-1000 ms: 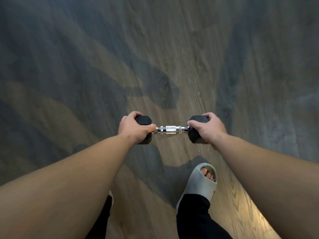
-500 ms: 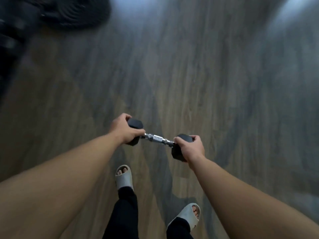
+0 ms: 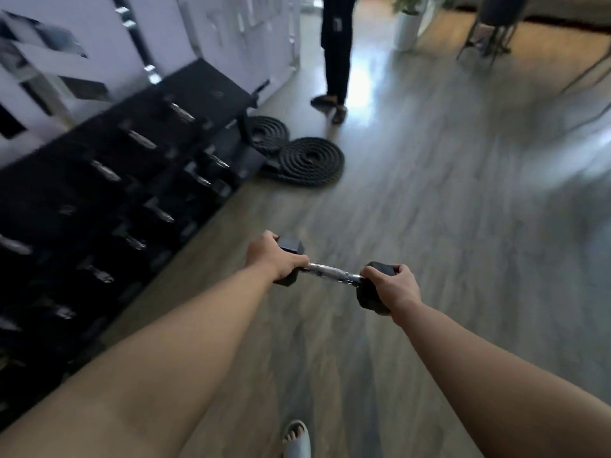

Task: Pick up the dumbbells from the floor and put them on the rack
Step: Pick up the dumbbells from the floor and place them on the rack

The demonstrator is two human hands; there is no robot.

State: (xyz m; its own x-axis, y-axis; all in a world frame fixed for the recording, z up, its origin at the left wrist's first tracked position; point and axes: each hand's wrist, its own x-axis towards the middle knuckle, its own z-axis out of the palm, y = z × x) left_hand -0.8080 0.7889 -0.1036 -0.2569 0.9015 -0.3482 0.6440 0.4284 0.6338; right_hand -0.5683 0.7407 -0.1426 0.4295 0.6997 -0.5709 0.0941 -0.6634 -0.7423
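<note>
Head view: a single dumbbell [image 3: 330, 271] is held in the air above the wooden floor [image 3: 446, 226], just below the middle of the frame. Its black hexagonal ends are gripped one by each hand: the left hand [image 3: 272, 257] is clasped over the end at 9 o'clock of the chrome handle, the right hand [image 3: 391, 285] is clasped over the end at 3 o'clock. The bare handle is left exposed between the two hands, and the bar is tilted, with the right end lower in the frame. Both forearms are stretched forward from the bottom edge.

No brand, label or writing can be read; the frame is blurred.

The black rack [image 3: 109, 193] is seen at 9 to 10 o'clock of the dumbbell, well apart from it, against a pale wall. Its tiers are filled with dark dumbbells whose chrome handles catch the light. Two coiled ropes [image 3: 307, 161] are laid on the floor at 12 o'clock, just beside the rack's far end. A second person's legs [image 3: 335, 51] are seen beyond them. A sandalled foot [image 3: 296, 439] is seen at 6 o'clock.
</note>
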